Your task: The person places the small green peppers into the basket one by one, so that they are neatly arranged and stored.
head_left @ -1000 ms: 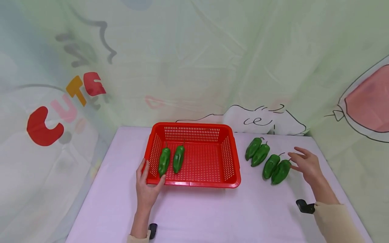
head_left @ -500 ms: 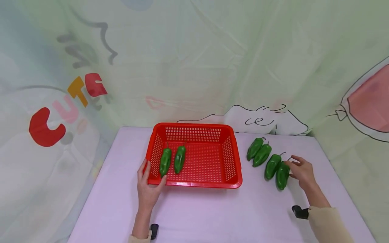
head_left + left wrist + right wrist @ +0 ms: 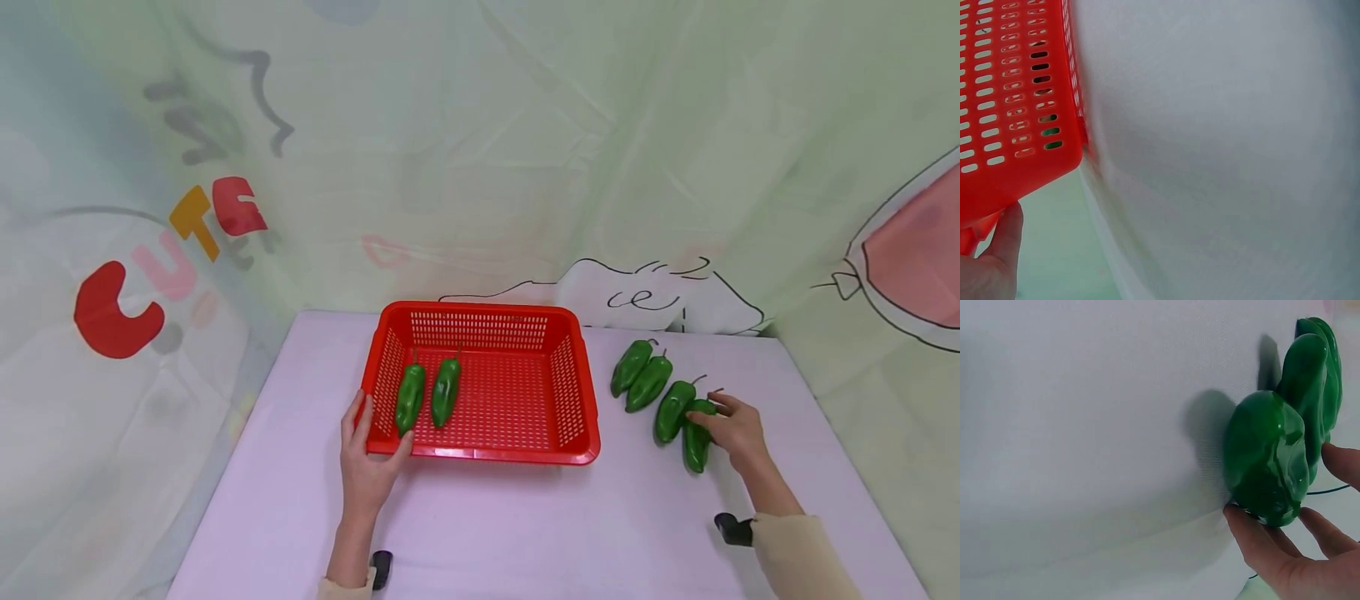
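My left hand (image 3: 367, 467) holds the front left corner of a red plastic basket (image 3: 510, 454), fingers at the left rim and thumb at the front. The left wrist view shows that hand's thumb (image 3: 1007, 237) against the rim of the basket (image 3: 1022, 181). Two green peppers (image 3: 409, 400) lie inside on the left. At the right, my right hand (image 3: 735, 429) grips the nearest of several green peppers on the table. In the right wrist view, thumb and fingers (image 3: 1254, 540) are round the upper end of this glossy pepper (image 3: 1266, 456).
Another green pepper (image 3: 675, 412) lies close beside the held one, and a pair of peppers (image 3: 648, 383) lies farther back. A pale cloth covers the table (image 3: 525, 533). Printed curtains (image 3: 480, 167) stand behind and at both sides.
My right hand has moved left and slightly toward me, closing round the nearest pepper. That pepper has turned and slid a little toward me. The left hand stays at the basket corner.
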Action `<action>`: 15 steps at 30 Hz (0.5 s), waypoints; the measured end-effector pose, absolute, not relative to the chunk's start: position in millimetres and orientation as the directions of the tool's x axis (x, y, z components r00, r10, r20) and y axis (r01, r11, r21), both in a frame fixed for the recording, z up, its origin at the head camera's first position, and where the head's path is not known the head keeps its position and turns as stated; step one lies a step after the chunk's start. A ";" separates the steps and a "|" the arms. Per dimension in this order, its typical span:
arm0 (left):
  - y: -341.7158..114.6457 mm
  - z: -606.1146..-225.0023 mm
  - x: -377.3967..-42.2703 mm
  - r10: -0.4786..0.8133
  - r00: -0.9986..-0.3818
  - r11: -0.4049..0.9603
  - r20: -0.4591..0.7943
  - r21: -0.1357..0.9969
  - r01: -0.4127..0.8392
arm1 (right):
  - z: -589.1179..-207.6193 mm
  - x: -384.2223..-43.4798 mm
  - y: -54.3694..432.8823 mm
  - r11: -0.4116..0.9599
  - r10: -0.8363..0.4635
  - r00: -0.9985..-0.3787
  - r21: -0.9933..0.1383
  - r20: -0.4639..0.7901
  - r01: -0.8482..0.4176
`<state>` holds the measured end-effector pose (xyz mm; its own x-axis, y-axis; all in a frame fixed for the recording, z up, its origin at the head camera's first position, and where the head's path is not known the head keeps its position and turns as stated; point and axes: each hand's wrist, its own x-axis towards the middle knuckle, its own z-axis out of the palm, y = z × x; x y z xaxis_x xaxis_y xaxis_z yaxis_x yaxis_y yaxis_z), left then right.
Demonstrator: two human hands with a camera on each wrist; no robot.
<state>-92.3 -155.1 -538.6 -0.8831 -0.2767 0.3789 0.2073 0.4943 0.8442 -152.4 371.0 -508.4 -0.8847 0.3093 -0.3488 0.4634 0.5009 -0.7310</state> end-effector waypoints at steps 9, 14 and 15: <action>-155.6 -538.5 -92.4 -0.274 -0.878 0.496 0.392 0.840 0.220 | -509.9 -154.0 369.5 0.538 0.320 -0.887 -0.707 -0.332 0.458; -155.4 -539.4 -92.6 -0.270 -0.879 0.493 0.393 0.840 0.224 | -507.3 -154.9 369.9 0.558 0.324 -0.893 -0.699 -0.312 0.447; -155.4 -539.3 -92.5 -0.270 -0.879 0.491 0.392 0.842 0.225 | -507.0 -155.0 370.1 0.556 0.326 -0.893 -0.701 -0.310 0.446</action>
